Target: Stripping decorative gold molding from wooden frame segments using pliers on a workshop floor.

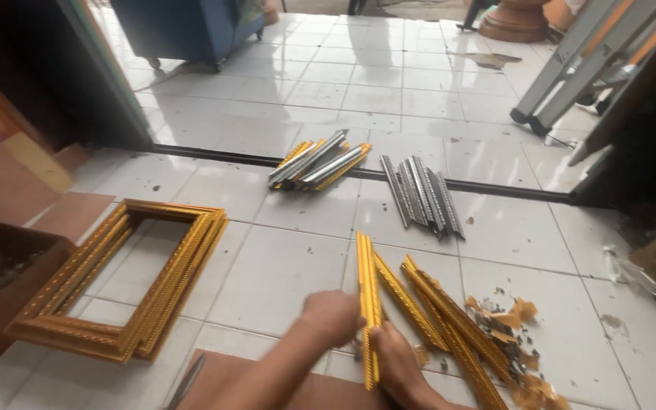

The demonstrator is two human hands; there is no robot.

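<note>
Both hands' grip (333, 315) closed around gold moulding strips (368, 304).

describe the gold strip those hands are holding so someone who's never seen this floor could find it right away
On the white tiled floor, look at the bottom middle, right of the stacked gold picture frames. There the left hand and right hand grip a gold moulding strip. Unlike the slanted loose gold strips beside it, it points straight away from the person.
</note>
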